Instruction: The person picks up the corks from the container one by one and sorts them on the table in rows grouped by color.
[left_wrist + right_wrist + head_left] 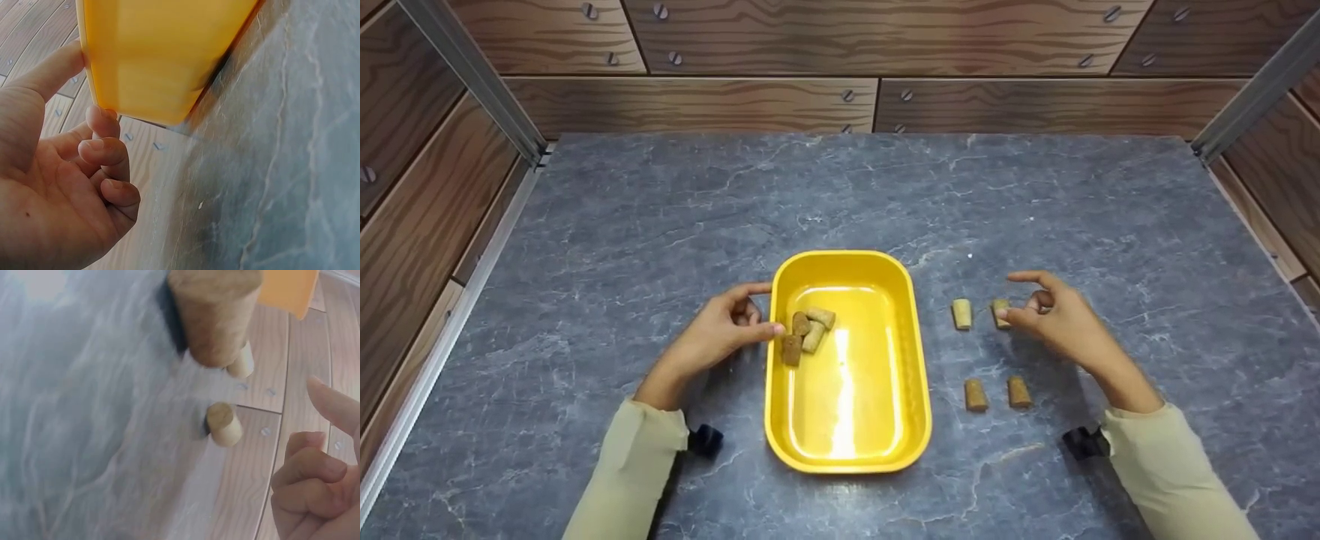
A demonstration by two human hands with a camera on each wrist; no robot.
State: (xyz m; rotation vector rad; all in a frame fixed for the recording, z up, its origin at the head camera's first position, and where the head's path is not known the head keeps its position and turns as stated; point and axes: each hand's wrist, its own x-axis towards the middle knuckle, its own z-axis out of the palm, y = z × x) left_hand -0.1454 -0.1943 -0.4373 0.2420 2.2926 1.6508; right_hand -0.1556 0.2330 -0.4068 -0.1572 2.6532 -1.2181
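Note:
My left hand [718, 324] is at the left side of a yellow plastic tray [847, 466], its thumb over the rim and its index finger against the outside; the other fingers are curled. Inside the tray, near that thumb, several tapered corks [812, 337] lie together, some pale and some brown. My right hand [1054, 315] hovers with thumb and index finger apart, holding nothing. Nearest to it stands a pale cork [1000, 307], partly behind the thumb in the head view. Another pale cork [962, 314] is left of that one. In the right wrist view a cork [224, 424] sits apart from the fingers.
Two brown corks, one on the left [976, 395] and one on the right [1019, 392], are nearer me on the grey marbled table [840, 195]. Wood-patterned panels [757, 105] border the back and sides, with metal posts [487, 82] at the far corners.

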